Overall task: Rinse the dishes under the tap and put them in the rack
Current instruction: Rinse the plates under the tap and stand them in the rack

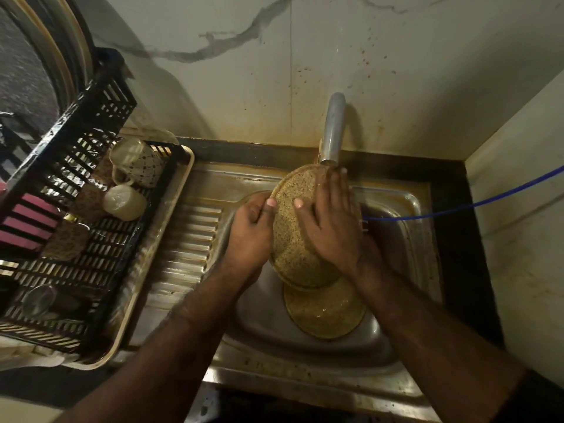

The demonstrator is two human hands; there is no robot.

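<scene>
Left hand (251, 232) grips round speckled plate (293, 236); right hand (331, 221) flat on it.

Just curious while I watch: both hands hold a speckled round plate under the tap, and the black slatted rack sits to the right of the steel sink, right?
Nearly. The head view shows the black slatted rack left of the steel sink, not right. Both hands, left and right, do hold the speckled round plate under the tap.

The sink (406, 215) sits against the back wall, tap (333, 129) above its rear edge. One plate (293, 236) is tilted under the tap; a second plate (325, 312) lies in the basin before it. Left of the sink, the rack (61, 184) stands on a tray (158, 257), two cups (123, 202) inside.
</scene>
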